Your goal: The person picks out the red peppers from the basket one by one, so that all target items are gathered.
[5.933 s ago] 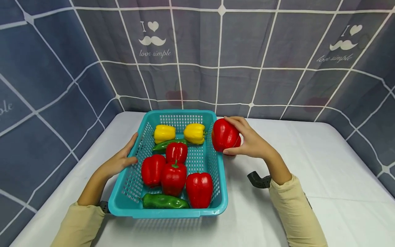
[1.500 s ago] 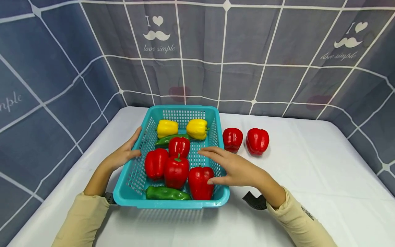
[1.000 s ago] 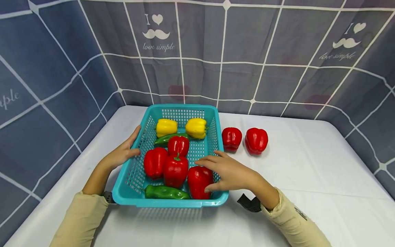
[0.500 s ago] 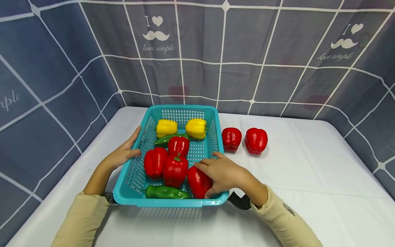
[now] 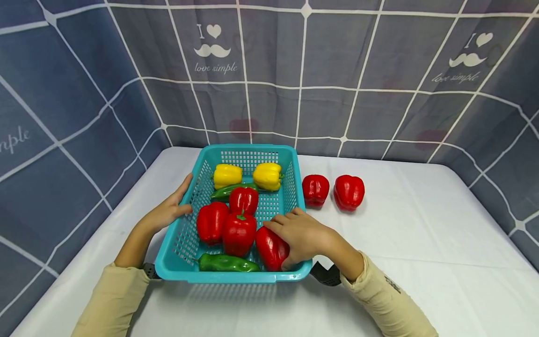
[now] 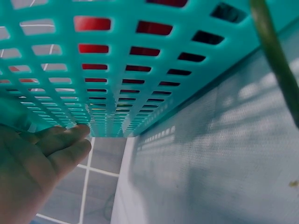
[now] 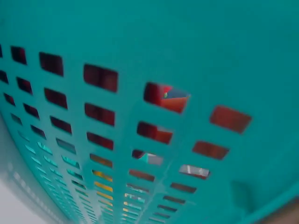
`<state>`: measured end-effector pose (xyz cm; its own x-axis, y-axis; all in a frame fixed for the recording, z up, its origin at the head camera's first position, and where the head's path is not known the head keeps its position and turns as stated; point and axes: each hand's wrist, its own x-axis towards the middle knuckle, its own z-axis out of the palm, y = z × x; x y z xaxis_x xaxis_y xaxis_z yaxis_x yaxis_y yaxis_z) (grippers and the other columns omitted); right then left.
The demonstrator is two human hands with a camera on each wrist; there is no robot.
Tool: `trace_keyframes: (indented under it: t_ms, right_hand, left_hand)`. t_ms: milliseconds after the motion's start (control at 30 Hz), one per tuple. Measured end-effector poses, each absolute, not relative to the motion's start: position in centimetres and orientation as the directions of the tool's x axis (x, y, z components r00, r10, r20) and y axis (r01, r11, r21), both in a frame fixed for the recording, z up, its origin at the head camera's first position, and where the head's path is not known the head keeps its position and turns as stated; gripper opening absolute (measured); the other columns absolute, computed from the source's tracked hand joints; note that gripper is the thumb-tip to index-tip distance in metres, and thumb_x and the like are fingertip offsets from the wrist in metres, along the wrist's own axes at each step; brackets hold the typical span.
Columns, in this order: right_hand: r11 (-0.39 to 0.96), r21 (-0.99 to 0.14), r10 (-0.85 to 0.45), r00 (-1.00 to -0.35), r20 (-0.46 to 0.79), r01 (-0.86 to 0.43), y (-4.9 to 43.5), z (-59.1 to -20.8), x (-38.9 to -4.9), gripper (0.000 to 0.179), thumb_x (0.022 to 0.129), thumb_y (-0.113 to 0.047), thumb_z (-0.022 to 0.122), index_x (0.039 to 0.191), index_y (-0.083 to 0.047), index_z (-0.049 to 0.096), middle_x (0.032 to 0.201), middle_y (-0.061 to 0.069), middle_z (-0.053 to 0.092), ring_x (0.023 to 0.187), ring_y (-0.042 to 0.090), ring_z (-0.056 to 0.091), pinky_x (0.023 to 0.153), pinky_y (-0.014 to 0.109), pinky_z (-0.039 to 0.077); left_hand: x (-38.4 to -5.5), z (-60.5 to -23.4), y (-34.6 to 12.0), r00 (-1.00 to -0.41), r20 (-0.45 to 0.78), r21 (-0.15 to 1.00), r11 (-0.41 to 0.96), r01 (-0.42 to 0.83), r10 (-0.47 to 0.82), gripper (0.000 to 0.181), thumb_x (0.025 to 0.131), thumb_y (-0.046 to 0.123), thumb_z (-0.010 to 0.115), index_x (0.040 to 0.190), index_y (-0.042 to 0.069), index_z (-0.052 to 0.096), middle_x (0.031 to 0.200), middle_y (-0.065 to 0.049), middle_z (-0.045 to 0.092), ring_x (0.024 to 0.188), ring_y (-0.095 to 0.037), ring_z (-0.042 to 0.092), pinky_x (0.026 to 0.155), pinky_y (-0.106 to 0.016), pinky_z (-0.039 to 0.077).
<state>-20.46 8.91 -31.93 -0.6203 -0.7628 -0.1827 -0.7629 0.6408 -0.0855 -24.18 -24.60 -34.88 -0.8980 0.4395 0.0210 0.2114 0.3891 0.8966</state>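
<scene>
A teal perforated basket [image 5: 233,277] stands on the white-covered table. My left hand [image 5: 166,213] holds its left wall, thumb over the rim and fingers along the outside; the left wrist view shows those fingers against the holed wall [image 6: 124,28]. In the basket's front right corner my right hand [image 5: 305,236] grips a red bell pepper [image 5: 269,248], which leans to the left and is partly hidden by the hand. Beside it lie several other red bell peppers [image 5: 239,236]. In the right wrist view the basket wall [image 7: 140,28] hides the hand.
Two yellow bell peppers [image 5: 227,175] lie at the basket's back, with a green pepper [image 5: 225,193] before them. Another green pepper [image 5: 227,263] lies along the front wall. Outside, to the right, are two red bell peppers [image 5: 316,189] on the table. A grey checked curtain [image 5: 328,112] surrounds the table.
My right hand earlier set a red bell pepper down right of the basket, then moved into the front right corner and took hold of another, which tilted. The left hand stays on the basket.
</scene>
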Motion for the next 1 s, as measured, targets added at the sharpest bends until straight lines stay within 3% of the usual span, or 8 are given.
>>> trace_keyframes:
  t_ms: [500, 667, 1000]
  right_hand:
    - [0.571, -0.301, -0.811, -0.582, -0.061, -0.764, 10.1, -31.6, -20.9, 0.091, 0.061, -0.032, 0.076, 0.14, -0.015, 0.034, 0.132, 0.003, 0.041, 0.115, 0.018, 0.04, 0.084, 0.029, 0.047]
    - [0.55, -0.374, -0.804, -0.595, 0.007, -0.747, 11.1, -30.8, -21.2, 0.095, 0.059, -0.028, 0.078, 0.141, -0.014, 0.033, 0.133, 0.003, 0.038, 0.118, 0.015, 0.038, 0.08, 0.027, 0.051]
    - [0.499, -0.469, -0.764, -0.625, 0.159, -0.729, 13.4, -29.4, -21.8, 0.096, 0.061, -0.026, 0.078, 0.142, -0.012, 0.029, 0.134, 0.004, 0.034, 0.12, 0.016, 0.038, 0.082, 0.03, 0.051]
  left_hand:
    - [-24.2, -35.0, -24.8, -0.9, 0.021, 0.885, 0.411, 0.219, 0.435, 0.089, 0.078, 0.001, 0.041, 0.145, 0.011, -0.015, 0.151, -0.018, -0.013, 0.127, -0.048, 0.017, 0.084, -0.054, 0.045]
    - [-24.2, -35.0, -24.9, -0.899, 0.019, 0.877, 0.424, 0.225, 0.438, 0.089, 0.078, 0.001, 0.043, 0.145, 0.011, -0.015, 0.151, -0.018, -0.014, 0.129, -0.045, 0.014, 0.088, -0.045, 0.045]
    - [-24.3, -35.0, -24.9, -0.894, 0.026, 0.88, 0.413, 0.232, 0.448, 0.089, 0.078, 0.001, 0.043, 0.145, 0.01, -0.015, 0.151, -0.019, -0.013, 0.129, -0.046, 0.014, 0.084, -0.03, 0.047]
